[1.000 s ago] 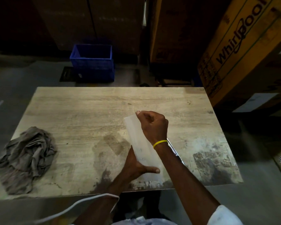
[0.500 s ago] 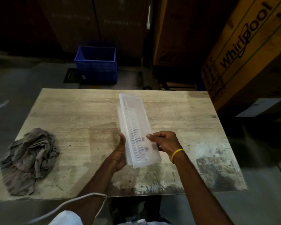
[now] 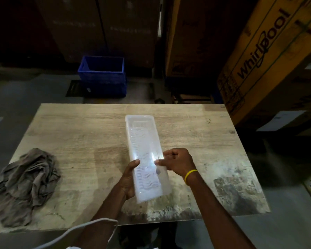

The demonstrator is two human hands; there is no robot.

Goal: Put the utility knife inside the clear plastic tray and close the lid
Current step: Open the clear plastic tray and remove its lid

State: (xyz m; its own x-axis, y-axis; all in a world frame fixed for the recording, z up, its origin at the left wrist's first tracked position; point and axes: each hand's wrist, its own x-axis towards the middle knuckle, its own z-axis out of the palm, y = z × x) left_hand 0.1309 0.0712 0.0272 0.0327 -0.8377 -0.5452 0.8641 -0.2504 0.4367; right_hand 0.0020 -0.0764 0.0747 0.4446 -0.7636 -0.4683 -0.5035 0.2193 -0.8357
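Note:
A long clear plastic tray (image 3: 144, 141) with a ribbed wavy pattern lies lengthwise over the middle of the wooden table (image 3: 90, 133), its far end pointing away from me. My left hand (image 3: 128, 178) grips its near left edge, thumb on top. My right hand (image 3: 178, 163), with a yellow band at the wrist, pinches the right edge about halfway along. Whether the lid sits on the tray I cannot tell. The utility knife is not visible.
A crumpled grey rag (image 3: 26, 182) lies on the table's left side. A blue crate (image 3: 102, 76) stands on the floor beyond the far edge. Large cardboard boxes, one a Whirlpool carton (image 3: 266, 56), rise at the back right. Stains mark the table's right front corner.
The tray went from being held upright near the front edge to lying flat and lengthwise. My right hand came down from its top end to its right edge; my left hand stays at the near left.

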